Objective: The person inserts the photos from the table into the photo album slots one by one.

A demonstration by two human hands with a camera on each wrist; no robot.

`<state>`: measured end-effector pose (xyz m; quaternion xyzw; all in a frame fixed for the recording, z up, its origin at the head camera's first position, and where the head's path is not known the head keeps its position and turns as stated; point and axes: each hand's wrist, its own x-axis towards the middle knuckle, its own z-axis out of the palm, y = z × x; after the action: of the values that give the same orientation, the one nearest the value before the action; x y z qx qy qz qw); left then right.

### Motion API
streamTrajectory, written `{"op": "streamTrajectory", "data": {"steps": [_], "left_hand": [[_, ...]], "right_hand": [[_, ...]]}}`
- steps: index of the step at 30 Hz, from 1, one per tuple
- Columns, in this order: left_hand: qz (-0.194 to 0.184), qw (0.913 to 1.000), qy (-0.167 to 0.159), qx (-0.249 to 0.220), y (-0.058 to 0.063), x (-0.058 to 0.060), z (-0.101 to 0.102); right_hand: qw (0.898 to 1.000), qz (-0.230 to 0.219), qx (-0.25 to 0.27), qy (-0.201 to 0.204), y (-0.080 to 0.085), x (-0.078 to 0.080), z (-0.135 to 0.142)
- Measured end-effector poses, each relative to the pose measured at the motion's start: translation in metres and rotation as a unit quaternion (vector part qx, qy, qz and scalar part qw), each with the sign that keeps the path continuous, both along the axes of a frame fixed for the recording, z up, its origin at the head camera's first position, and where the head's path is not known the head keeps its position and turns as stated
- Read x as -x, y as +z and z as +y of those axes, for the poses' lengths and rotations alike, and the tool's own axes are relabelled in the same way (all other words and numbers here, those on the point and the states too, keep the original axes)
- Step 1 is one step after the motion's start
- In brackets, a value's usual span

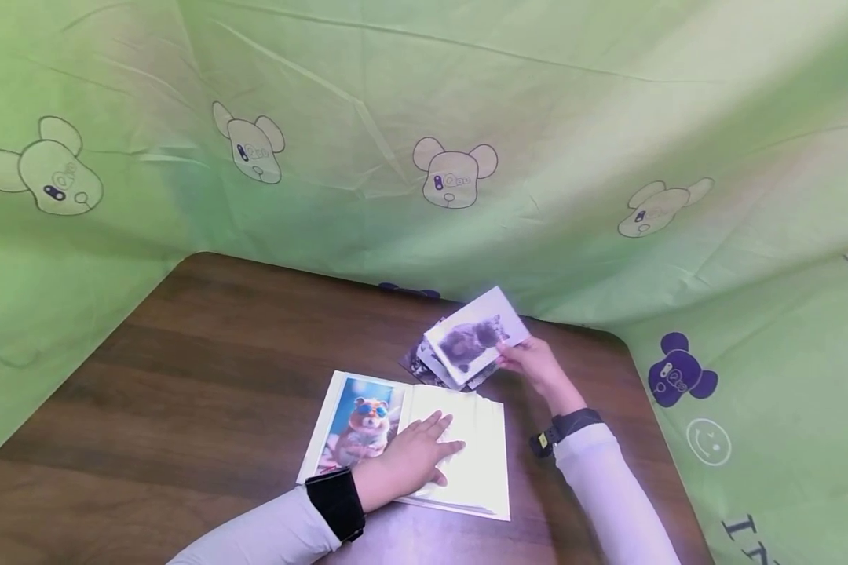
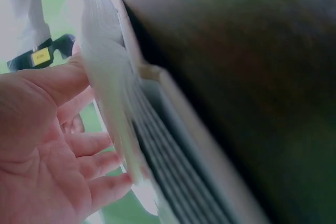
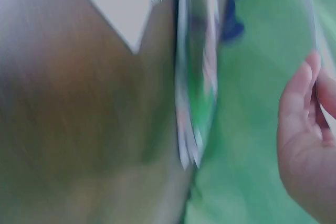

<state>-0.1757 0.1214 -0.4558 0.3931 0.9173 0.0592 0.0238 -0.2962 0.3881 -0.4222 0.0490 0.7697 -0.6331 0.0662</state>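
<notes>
Currently, the right hand [image 1: 535, 364] pinches one photo [image 1: 475, 336] above a pile [image 1: 420, 367]; the left hand [image 1: 415, 457] — fingers spread — rests on the open album [image 1: 486, 459], upon the surface [image 1: 212, 353].

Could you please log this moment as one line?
left grip: rests on open album; right grip: holds cat picture; other pictures: beyond album

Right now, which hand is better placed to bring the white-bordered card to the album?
Right hand, I'd say: its grip has the card by an edge, just beyond the album. The left hand lies spread over the album, holding no card.
</notes>
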Motion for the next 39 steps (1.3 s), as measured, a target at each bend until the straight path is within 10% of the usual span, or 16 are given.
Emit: {"op": "streamTrajectory", "data": {"steps": [27, 39], "left_hand": [[0.002, 1.0000, -0.005, 0.000, 0.000, 0.001, 0.000], [-0.003, 0.9998, 0.001, -0.018, 0.000, 0.001, -0.001]], "right_hand": [[0.999, 0.034, -0.011, -0.010, -0.022, 0.002, -0.020], [0.992, -0.016, -0.097, 0.080, -0.016, 0.008, -0.011]]}}
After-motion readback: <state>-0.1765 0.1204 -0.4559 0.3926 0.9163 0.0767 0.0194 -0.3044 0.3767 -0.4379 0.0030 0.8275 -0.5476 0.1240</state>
